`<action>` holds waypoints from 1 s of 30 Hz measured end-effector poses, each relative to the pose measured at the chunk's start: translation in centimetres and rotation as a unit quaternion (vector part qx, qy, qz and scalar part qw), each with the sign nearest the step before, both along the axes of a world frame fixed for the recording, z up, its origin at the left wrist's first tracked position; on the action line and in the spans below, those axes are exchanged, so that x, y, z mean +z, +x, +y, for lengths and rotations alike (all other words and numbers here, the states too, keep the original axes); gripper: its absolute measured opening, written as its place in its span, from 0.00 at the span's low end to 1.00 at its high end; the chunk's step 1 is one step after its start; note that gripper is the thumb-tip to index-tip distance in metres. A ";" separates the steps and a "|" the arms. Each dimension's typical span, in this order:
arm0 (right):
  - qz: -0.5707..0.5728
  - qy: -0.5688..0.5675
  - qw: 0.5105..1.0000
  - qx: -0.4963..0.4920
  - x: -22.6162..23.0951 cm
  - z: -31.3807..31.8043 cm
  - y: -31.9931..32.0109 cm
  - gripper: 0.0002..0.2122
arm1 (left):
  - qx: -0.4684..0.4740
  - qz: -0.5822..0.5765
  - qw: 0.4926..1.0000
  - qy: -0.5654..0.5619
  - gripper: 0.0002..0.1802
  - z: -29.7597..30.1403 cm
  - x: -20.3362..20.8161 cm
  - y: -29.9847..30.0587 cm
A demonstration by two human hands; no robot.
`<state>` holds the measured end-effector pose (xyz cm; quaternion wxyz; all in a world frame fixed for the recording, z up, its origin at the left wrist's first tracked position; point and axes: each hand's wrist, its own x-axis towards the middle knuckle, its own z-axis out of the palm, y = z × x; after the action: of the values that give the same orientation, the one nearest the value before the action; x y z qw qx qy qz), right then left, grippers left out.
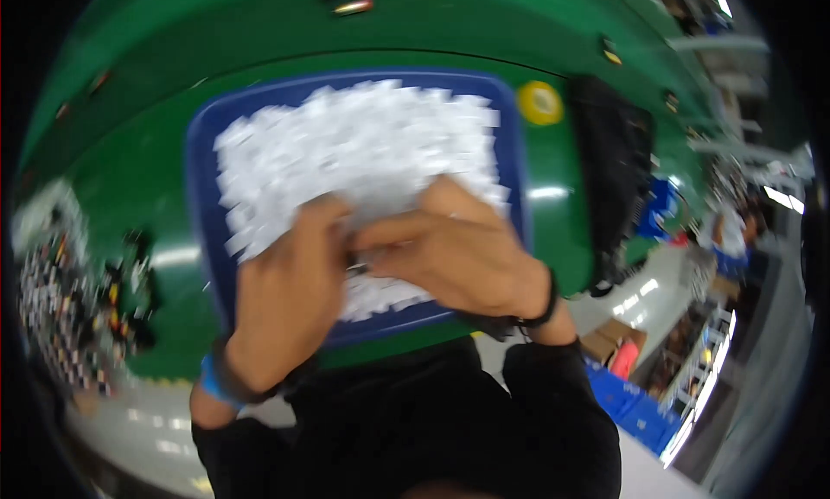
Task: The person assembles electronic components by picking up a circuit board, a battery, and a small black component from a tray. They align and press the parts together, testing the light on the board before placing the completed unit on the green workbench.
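A blue tray (197, 188) on the green table is heaped with small white pieces (372, 136). Over its near half, my left hand (290, 279) and my right hand (467, 253) meet with curled fingers. The right thumb and fingertips are pinched together beside the left fingertips. Something small and dark shows between them, too blurred and covered to name. White pieces lie under and around both hands.
Right of the tray are a yellow round roll (540, 103) and a black bag (609, 162). Small dark parts (130, 292) lie on the table at the left. Blue bins (635, 413) stand at the lower right, and a person (733, 231) is farther off.
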<state>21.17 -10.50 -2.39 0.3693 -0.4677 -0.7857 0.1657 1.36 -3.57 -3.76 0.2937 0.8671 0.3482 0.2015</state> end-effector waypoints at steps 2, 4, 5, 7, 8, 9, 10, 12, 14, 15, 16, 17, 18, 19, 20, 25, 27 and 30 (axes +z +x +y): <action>0.042 0.027 0.998 -0.033 -0.6 -0.2 -0.5 0.13 | 0.005 -0.017 1.000 0.014 0.14 -0.2 0.1 -0.1; 0.038 0.056 0.996 -0.057 -0.8 0.1 -0.9 0.11 | -0.025 -0.051 0.998 -0.022 0.14 -0.1 1.0 -0.1; 0.055 0.084 0.993 -0.057 -0.6 0.0 -0.7 0.10 | 0.005 -0.053 0.981 -0.185 0.13 0.1 1.7 0.1; 0.037 0.095 0.993 -0.059 -0.8 -0.1 -0.6 0.09 | 0.030 -0.044 0.939 -0.339 0.11 0.2 3.0 -0.4; 0.033 0.100 0.993 -0.050 -1.1 -0.3 -0.4 0.09 | 0.016 -0.068 0.915 -0.397 0.11 0.4 3.3 -0.7; 0.032 0.105 0.993 -0.038 -1.2 -0.4 -0.3 0.08 | 0.005 -0.090 0.887 -0.453 0.10 0.8 3.5 -1.0; 0.027 0.108 0.993 -0.044 -1.2 -0.4 -0.1 0.08 | -0.005 -0.110 0.855 -0.507 0.10 1.1 3.4 -1.1; 0.016 0.112 0.993 -0.030 -0.7 -0.7 0.1 0.07 | -0.024 -0.107 0.852 -0.512 0.08 1.9 2.8 -1.5; 0.012 0.114 0.993 -0.026 -0.6 -0.9 0.3 0.07 | -0.047 -0.098 0.842 -0.528 0.07 2.5 2.2 -1.9; 0.013 0.103 0.994 -0.017 -0.6 -1.1 0.3 0.07 | -0.048 -0.094 0.843 -0.528 0.07 2.5 2.3 -1.7; 0.013 0.091 0.996 -0.008 -0.6 -1.2 0.3 0.06 | -0.055 -0.090 0.834 -0.541 0.07 2.6 2.5 -1.3; 0.014 0.079 0.997 0.001 -0.6 -1.3 0.3 0.06 | -0.063 -0.086 0.825 -0.555 0.06 2.6 2.6 -0.9; 0.015 0.080 0.997 -0.003 -0.7 -1.4 0.2 0.06 | -0.070 -0.082 0.816 -0.568 0.06 2.6 2.7 -0.7; 0.013 0.093 0.996 0.000 -0.8 -1.3 0.2 0.06 | -0.070 -0.081 0.816 -0.568 0.06 2.7 2.2 -0.7; 0.012 0.106 0.994 0.002 -0.9 -1.3 0.2 0.06 | -0.084 -0.102 0.815 -0.564 0.06 3.0 1.5 -0.8; 0.040 0.125 0.990 0.046 -0.9 -0.4 -1.1 0.06 | -0.103 -0.217 0.742 -0.625 0.09 2.8 2.4 -1.5; 0.040 0.131 0.989 0.050 -0.5 -0.7 -0.8 0.06 | -0.090 -0.250 0.689 -0.674 0.14 2.3 2.4 -2.1; 0.037 0.069 0.997 0.028 0.3 -0.4 -1.0 0.10 | -0.073 -0.231 0.662 -0.709 0.21 3.6 1.0 -2.1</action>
<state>20.18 -10.94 -2.12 0.4244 -0.4124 -0.7942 0.1384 -0.78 0.08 -2.73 0.9045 0.3446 0.2427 0.0649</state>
